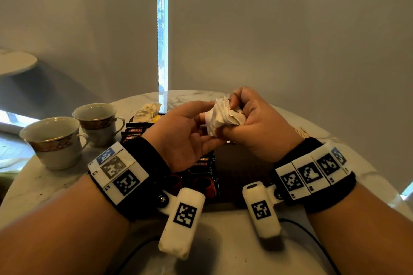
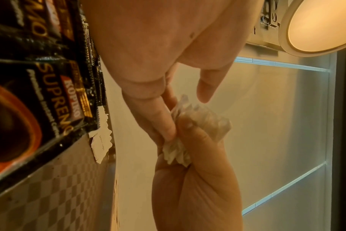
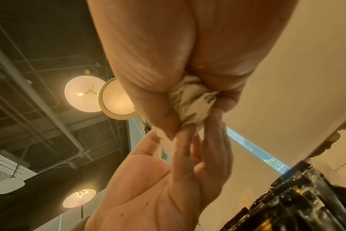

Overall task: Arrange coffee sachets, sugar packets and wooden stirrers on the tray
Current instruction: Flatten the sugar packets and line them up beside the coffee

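My right hand (image 1: 230,116) grips a crumpled bunch of white sugar packets (image 1: 221,116) above the dark tray (image 1: 243,169). My left hand (image 1: 210,123) lies palm-up beside it; its straight fingers touch the bunch from below and its thumb stands apart. The left wrist view shows the packets (image 2: 203,115) between both hands, and the right wrist view shows them (image 3: 190,106) squeezed in my fist. Black Kopiko coffee sachets (image 1: 202,176) (image 2: 49,93) (image 3: 298,203) lie on the tray's left part. One white packet (image 2: 101,140) lies beside them. Wooden stirrers (image 1: 301,133) lie on the table behind my right wrist.
Two gold-banded cups (image 1: 53,140) (image 1: 98,123) stand at the left of the round marble table (image 1: 223,241). More coffee sachets (image 1: 134,133) and pale wrapped packets (image 1: 146,113) lie behind the tray. A black cable runs along the near edge.
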`<act>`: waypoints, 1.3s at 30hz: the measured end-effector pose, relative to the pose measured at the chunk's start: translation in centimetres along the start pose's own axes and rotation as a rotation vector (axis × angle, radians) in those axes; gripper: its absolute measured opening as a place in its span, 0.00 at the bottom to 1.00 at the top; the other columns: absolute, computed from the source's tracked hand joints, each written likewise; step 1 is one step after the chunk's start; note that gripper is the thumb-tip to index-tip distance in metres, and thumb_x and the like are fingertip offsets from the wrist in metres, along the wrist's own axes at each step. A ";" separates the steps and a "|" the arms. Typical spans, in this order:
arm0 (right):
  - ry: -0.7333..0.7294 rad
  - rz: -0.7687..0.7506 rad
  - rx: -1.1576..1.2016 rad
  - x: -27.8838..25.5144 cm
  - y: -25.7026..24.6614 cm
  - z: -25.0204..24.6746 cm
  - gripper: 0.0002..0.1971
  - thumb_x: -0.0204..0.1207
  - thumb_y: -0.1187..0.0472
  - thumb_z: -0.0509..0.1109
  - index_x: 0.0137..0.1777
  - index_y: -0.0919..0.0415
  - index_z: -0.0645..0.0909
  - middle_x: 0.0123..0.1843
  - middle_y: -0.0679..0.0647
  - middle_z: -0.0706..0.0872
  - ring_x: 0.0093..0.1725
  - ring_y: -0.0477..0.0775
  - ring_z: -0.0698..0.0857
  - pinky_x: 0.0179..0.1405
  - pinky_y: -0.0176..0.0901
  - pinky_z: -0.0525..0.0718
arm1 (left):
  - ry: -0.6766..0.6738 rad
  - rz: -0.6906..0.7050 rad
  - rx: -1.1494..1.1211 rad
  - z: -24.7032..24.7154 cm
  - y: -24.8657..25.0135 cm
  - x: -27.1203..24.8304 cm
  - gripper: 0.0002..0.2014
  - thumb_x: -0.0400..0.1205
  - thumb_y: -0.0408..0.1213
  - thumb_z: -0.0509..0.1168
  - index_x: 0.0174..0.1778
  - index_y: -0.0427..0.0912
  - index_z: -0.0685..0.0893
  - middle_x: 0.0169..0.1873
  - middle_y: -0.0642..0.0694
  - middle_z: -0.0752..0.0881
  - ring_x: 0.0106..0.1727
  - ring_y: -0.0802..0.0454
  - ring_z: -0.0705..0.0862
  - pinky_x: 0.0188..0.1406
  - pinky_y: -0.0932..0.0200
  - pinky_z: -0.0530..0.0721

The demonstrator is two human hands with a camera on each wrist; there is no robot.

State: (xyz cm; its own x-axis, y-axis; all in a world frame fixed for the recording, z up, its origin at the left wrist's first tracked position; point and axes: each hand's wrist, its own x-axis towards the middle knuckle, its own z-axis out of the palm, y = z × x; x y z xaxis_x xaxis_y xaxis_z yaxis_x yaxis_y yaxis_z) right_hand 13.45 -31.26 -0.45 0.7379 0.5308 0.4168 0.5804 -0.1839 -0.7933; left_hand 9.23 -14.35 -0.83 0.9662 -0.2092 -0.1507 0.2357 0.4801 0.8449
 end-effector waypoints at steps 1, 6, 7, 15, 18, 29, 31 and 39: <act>-0.001 -0.001 0.002 0.0 -0.1 0.1 0.21 0.62 0.62 0.79 0.45 0.41 0.73 0.43 0.50 0.82 0.41 0.53 0.85 0.39 0.56 0.85 | -0.033 -0.013 0.014 -0.1 -0.1 0.0 0.25 0.80 0.48 0.67 0.64 0.30 0.86 0.51 0.37 0.89 0.43 0.46 0.89 0.50 0.53 0.91; -0.044 0.011 0.056 -0.3 -0.5 1.0 0.20 0.66 0.68 0.78 0.48 0.50 0.72 0.43 0.65 0.80 0.39 0.61 0.82 0.37 0.61 0.83 | -0.298 -0.032 0.061 -0.2 -0.7 -0.2 0.28 0.74 0.53 0.68 0.66 0.39 0.84 0.56 0.39 0.84 0.55 0.43 0.85 0.69 0.38 0.81; -0.055 0.005 0.034 -0.4 -0.7 1.1 0.19 0.67 0.67 0.79 0.49 0.52 0.72 0.44 0.68 0.81 0.39 0.62 0.82 0.38 0.61 0.84 | -0.303 -0.017 0.045 -0.2 -0.8 -0.1 0.25 0.75 0.48 0.68 0.65 0.39 0.82 0.55 0.38 0.83 0.53 0.43 0.85 0.65 0.40 0.83; -0.055 0.027 -0.073 -0.2 -0.5 0.4 0.11 0.67 0.43 0.71 0.51 0.36 0.84 0.69 0.44 0.78 0.68 0.45 0.79 0.64 0.50 0.82 | -0.164 0.040 -0.032 -0.1 -0.7 0.1 0.20 0.79 0.30 0.59 0.67 0.34 0.80 0.53 0.33 0.85 0.50 0.42 0.88 0.46 0.50 0.92; 0.089 0.065 0.168 0.3 0.1 0.1 0.15 0.69 0.51 0.72 0.57 0.44 0.84 0.60 0.50 0.84 0.50 0.38 0.86 0.47 0.33 0.82 | -0.092 0.084 -0.080 0.0 -0.4 0.0 0.13 0.84 0.30 0.58 0.62 0.33 0.81 0.50 0.33 0.89 0.45 0.43 0.91 0.39 0.51 0.93; 0.201 0.280 0.410 0.6 1.2 1.9 0.16 0.67 0.55 0.83 0.46 0.63 0.82 0.38 0.61 0.83 0.32 0.52 0.78 0.28 0.45 0.73 | -0.016 0.210 -0.029 -0.7 -0.1 0.5 0.15 0.76 0.35 0.72 0.56 0.33 0.81 0.41 0.38 0.85 0.34 0.49 0.89 0.27 0.62 0.88; 0.205 0.312 0.470 0.6 1.2 1.8 0.08 0.69 0.59 0.80 0.42 0.60 0.83 0.35 0.55 0.85 0.32 0.50 0.77 0.28 0.43 0.72 | -0.042 0.207 -0.061 -0.8 0.0 0.5 0.18 0.75 0.35 0.71 0.59 0.32 0.80 0.43 0.37 0.86 0.36 0.48 0.90 0.31 0.61 0.89; 0.232 0.353 0.581 0.6 0.9 1.9 0.12 0.63 0.61 0.78 0.44 0.61 0.82 0.38 0.55 0.88 0.32 0.48 0.77 0.28 0.42 0.70 | -0.063 0.177 -0.127 -0.9 0.3 0.2 0.11 0.84 0.26 0.60 0.60 0.28 0.79 0.50 0.29 0.85 0.40 0.42 0.90 0.41 0.57 0.91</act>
State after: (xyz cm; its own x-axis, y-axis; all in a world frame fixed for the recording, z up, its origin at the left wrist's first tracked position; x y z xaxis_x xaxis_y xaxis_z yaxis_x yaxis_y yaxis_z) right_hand 13.77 -29.51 -1.76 0.9394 0.3199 0.1237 0.0636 0.1918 -0.9794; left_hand 9.57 -13.51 -1.10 0.9861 -0.1635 0.0298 0.0786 0.6167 0.7832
